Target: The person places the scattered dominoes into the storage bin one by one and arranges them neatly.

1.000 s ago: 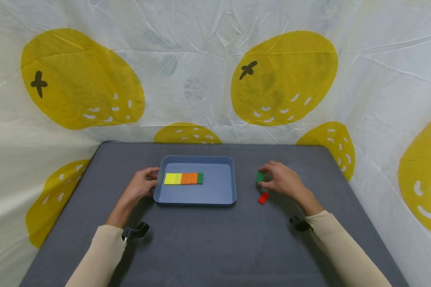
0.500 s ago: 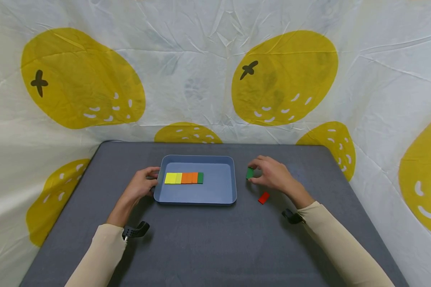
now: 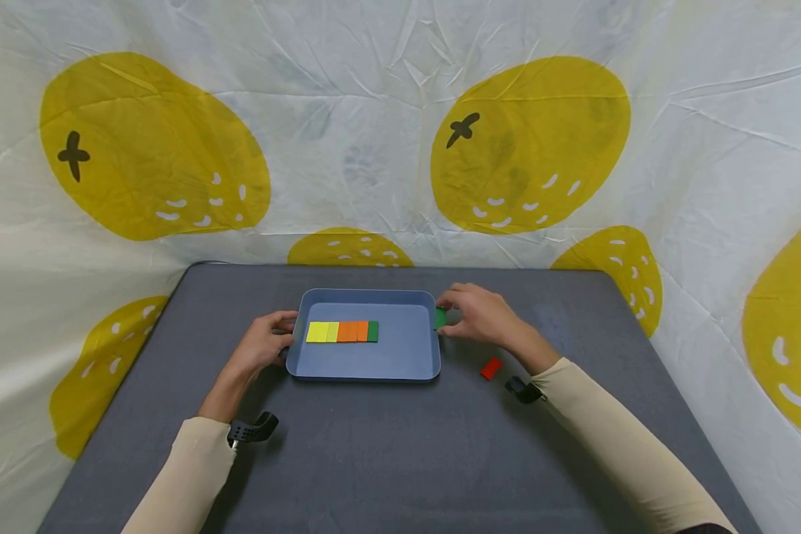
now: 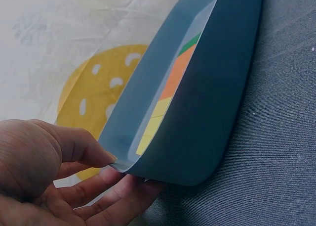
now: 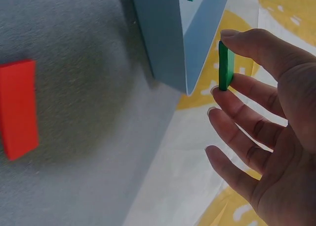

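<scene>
Moved leftward to tray point(image 3: 434, 348) right rim: right hand point(image 3: 477, 317) pinching green tile point(image 3: 440, 318) by its edges; thin, stiff, light. Left hand point(image 3: 262, 347) gripping tray's left rim

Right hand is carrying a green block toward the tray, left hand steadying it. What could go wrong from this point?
The right hand pinches the green block only by its thin edges between thumb and fingertip, so it could slip out near the tray rim. The block may also clip that rim on the way in. The left hand holds just one corner; a bump could shift the tray and disturb the row of blocks.
</scene>
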`<action>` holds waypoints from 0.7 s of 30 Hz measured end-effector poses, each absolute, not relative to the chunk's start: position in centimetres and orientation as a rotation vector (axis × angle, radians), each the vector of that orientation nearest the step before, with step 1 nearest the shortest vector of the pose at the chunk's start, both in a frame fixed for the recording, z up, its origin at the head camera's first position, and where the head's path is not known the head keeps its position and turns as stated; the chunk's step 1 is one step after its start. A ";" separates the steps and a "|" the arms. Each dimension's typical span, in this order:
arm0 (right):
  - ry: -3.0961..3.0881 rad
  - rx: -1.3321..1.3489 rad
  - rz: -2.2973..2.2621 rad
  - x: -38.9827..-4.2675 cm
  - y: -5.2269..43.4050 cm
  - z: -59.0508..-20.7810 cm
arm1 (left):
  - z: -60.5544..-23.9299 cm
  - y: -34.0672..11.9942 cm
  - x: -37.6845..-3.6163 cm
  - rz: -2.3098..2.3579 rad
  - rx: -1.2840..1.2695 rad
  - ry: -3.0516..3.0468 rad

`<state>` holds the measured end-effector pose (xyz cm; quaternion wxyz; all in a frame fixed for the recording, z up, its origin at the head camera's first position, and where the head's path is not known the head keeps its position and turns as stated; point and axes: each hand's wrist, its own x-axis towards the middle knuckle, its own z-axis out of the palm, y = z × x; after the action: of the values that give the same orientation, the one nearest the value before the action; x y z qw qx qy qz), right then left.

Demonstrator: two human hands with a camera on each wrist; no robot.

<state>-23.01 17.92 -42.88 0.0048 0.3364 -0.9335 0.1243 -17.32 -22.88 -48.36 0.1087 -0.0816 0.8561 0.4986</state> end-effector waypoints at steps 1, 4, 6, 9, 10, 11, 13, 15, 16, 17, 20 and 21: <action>-2.923 1.064 0.393 -23.1 17.7 -42.8 | -48.4 -22.9 -17.3 1.468 -0.241 2.517; -2.927 1.095 0.393 -23.4 16.9 -42.7 | -48.3 -22.9 -17.3 1.471 -0.235 2.519; -2.937 1.110 0.384 -23.5 16.4 -42.6 | -48.3 -22.9 -17.3 1.471 -0.232 2.518; -2.962 1.128 0.371 -23.8 15.6 -42.5 | -48.4 -23.0 -17.3 1.472 -0.231 2.516; -2.970 1.134 0.368 -23.8 15.3 -42.5 | -48.4 -23.0 -17.3 1.473 -0.231 2.515; -2.980 1.137 0.366 -23.9 15.0 -42.5 | -48.4 -23.0 -17.3 1.474 -0.232 2.514; -2.993 1.148 0.367 -24.1 14.5 -42.5 | -48.4 -23.0 -17.3 1.476 -0.231 2.512; -3.002 1.161 0.371 -24.3 14.1 -42.5 | -48.4 -23.0 -17.3 1.479 -0.229 2.512; -3.005 1.170 0.372 -24.5 13.9 -42.5 | -48.4 -23.0 -17.3 1.480 -0.226 2.513; -3.007 1.178 0.374 -24.6 13.7 -42.5 | -48.4 -23.0 -17.3 1.480 -0.224 2.512; -3.016 1.201 0.373 -25.0 13.1 -42.6 | -48.3 -23.1 -17.4 1.480 -0.217 2.514; -3.015 1.210 0.372 -25.1 12.9 -42.6 | -48.3 -23.1 -17.4 1.479 -0.216 2.516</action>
<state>-25.10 12.88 -42.64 -0.0640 0.3694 -0.9201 0.1135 -17.39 -23.09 -48.31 0.1074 -0.0734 0.8548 0.5025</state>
